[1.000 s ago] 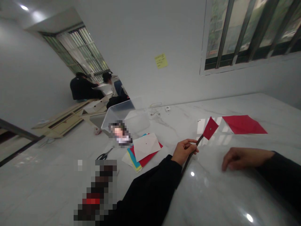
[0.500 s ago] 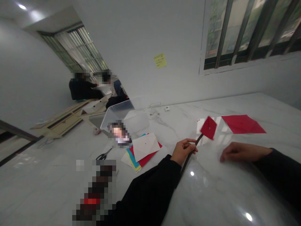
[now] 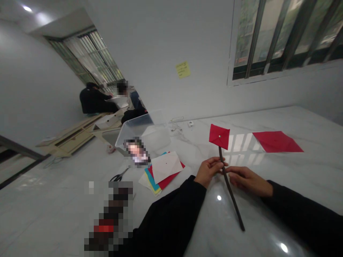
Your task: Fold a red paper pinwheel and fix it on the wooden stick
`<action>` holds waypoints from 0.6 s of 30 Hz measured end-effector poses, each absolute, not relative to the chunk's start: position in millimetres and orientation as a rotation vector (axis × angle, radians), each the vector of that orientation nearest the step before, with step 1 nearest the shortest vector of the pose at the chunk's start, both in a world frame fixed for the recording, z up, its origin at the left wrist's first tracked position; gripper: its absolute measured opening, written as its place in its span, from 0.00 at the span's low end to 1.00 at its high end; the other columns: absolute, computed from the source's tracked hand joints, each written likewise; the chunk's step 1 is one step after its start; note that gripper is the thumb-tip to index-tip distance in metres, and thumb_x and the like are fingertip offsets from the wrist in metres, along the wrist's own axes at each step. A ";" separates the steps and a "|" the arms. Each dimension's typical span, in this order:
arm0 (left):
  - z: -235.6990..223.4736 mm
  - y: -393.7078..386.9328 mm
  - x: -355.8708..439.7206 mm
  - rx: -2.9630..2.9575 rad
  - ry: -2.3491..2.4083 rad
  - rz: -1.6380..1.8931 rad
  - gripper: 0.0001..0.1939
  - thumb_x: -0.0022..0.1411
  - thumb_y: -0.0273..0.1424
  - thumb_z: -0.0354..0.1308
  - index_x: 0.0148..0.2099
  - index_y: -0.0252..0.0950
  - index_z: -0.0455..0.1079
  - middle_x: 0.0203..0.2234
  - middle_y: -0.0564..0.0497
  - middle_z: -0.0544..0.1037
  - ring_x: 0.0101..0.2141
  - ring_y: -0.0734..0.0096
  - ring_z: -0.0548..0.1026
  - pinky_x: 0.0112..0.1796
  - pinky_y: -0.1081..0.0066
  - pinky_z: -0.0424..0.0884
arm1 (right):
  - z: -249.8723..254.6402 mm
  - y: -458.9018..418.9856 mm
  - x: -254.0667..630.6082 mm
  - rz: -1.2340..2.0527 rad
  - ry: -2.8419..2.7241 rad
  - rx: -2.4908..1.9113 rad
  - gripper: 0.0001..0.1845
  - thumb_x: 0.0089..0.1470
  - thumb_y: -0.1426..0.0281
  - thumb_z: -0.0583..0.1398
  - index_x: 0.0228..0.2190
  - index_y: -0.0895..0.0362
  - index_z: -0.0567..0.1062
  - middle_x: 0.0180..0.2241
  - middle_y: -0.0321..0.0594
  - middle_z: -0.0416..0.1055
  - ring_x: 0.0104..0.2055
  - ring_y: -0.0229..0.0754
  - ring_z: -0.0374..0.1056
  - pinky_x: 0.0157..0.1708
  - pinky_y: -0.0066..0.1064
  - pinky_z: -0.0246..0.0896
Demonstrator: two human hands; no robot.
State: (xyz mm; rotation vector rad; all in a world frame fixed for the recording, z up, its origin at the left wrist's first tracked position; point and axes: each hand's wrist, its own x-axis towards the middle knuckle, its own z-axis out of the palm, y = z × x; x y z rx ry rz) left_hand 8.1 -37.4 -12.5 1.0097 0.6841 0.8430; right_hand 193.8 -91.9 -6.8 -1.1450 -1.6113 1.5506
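A red paper pinwheel (image 3: 215,134), folded square with a pin at its centre, is fixed to the top of a thin brown stick (image 3: 232,194). Just below the red paper, my left hand (image 3: 209,171) pinches the stick between thumb and fingers. From the other side my right hand (image 3: 249,181) is closed at the stick, its fingertips meeting it right beside my left fingers. The stick's lower end slants down to the right over the table. Farther right lies a flat red paper sheet (image 3: 278,141).
Left of my hands lie stacked coloured papers (image 3: 167,166), scissors (image 3: 118,176) and a blurred-out phone (image 3: 136,151). Behind them stands a clear plastic bin (image 3: 134,125). A white plug (image 3: 190,124) with a cable sits by the wall. Two people (image 3: 96,98) sit in the background.
My right hand has moved left to the stick. The pinwheel has swung left and more upright, its red face turned toward me. My left hand has stayed in place.
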 end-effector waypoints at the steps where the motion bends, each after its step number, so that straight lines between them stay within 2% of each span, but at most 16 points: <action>1: -13.4 -39.5 9.7 1.056 0.675 0.821 0.24 0.49 0.39 0.70 0.46 0.31 0.75 0.35 0.43 0.79 0.30 0.72 0.74 0.34 0.71 0.68 | -7.2 -94.7 186.1 1.525 -1.621 -1.112 0.25 0.57 0.47 0.55 0.39 0.56 0.74 0.23 0.32 0.60 0.23 0.34 0.52 0.22 0.27 0.46; 4: -11.9 -42.9 12.8 1.190 0.702 0.785 0.23 0.51 0.41 0.68 0.46 0.31 0.75 0.34 0.44 0.79 0.25 0.75 0.72 0.31 0.71 0.67 | -9.1 -96.9 177.4 1.454 -1.625 -1.097 0.24 0.57 0.49 0.56 0.33 0.58 0.74 0.23 0.32 0.58 0.24 0.34 0.53 0.24 0.28 0.48; 7: -0.7 -36.7 3.3 1.472 0.880 0.837 0.18 0.55 0.40 0.64 0.44 0.34 0.76 0.33 0.47 0.78 0.29 0.72 0.73 0.31 0.72 0.67 | -14.9 -92.5 183.3 1.448 -1.544 -1.180 0.24 0.56 0.48 0.57 0.33 0.57 0.73 0.19 0.29 0.54 0.21 0.33 0.50 0.21 0.27 0.44; 9: 10.0 -26.4 -15.6 1.684 1.095 0.976 0.15 0.58 0.38 0.61 0.44 0.37 0.75 0.30 0.50 0.77 0.31 0.71 0.73 0.32 0.73 0.66 | -19.5 -89.1 188.3 1.445 -1.469 -1.231 0.25 0.55 0.46 0.57 0.33 0.56 0.73 0.18 0.28 0.54 0.19 0.33 0.49 0.19 0.26 0.43; 11: 19.1 -13.5 -44.1 1.738 1.357 1.195 0.15 0.59 0.36 0.59 0.48 0.38 0.72 0.28 0.53 0.75 0.27 0.73 0.72 0.31 0.74 0.66 | -22.9 -87.1 191.1 1.444 -1.411 -1.236 0.26 0.55 0.45 0.56 0.33 0.56 0.72 0.18 0.29 0.56 0.18 0.33 0.51 0.18 0.26 0.44; 15: 23.8 7.4 -108.1 1.671 1.950 1.397 0.32 0.58 0.32 0.58 0.64 0.40 0.57 0.25 0.57 0.74 0.27 0.72 0.72 0.34 0.72 0.66 | -24.3 -87.8 190.4 1.474 -1.343 -1.201 0.25 0.54 0.46 0.57 0.31 0.57 0.71 0.18 0.29 0.56 0.18 0.32 0.51 0.18 0.26 0.45; 18: 18.4 13.8 -137.5 1.528 2.152 1.384 0.42 0.57 0.32 0.58 0.70 0.37 0.44 0.26 0.58 0.75 0.27 0.70 0.72 0.36 0.71 0.66 | -23.8 -89.0 188.9 1.475 -1.347 -1.208 0.25 0.54 0.46 0.58 0.31 0.58 0.71 0.18 0.28 0.56 0.19 0.32 0.51 0.19 0.26 0.45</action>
